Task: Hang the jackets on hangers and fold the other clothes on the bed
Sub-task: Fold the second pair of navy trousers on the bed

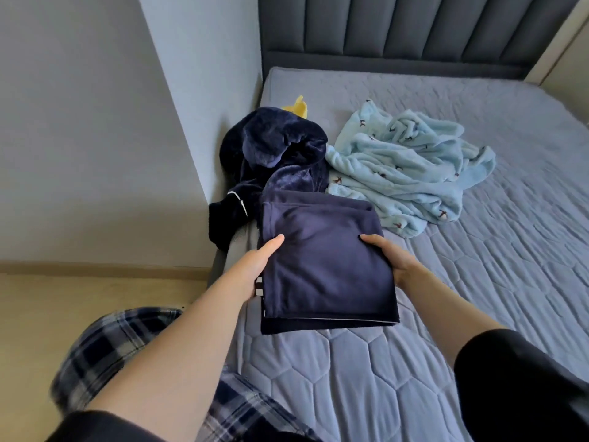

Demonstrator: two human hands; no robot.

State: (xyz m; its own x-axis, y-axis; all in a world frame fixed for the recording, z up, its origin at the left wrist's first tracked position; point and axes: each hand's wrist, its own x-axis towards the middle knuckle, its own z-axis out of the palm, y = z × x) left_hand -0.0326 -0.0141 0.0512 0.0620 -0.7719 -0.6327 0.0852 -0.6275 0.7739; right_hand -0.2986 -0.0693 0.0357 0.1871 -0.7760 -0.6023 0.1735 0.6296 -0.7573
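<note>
A folded navy garment (322,266) is held just above the bed's near left corner. My left hand (258,266) grips its left edge, thumb on top and fingers hidden beneath. My right hand (389,256) grips the right edge the same way. Behind it lies a crumpled dark navy fleece garment (274,148) with white piping, partly hanging over the bed's left edge. To the right of that sits a rumpled light blue fleece garment (404,164) with small dark prints. A yellow item (298,107) peeks out behind the dark fleece.
The bed has a grey quilted cover (478,282) and a dark padded headboard (398,30). A grey wall (79,122) and beige floor (63,298) lie to the left. My plaid-trousered leg (127,339) is at the bed's near left side.
</note>
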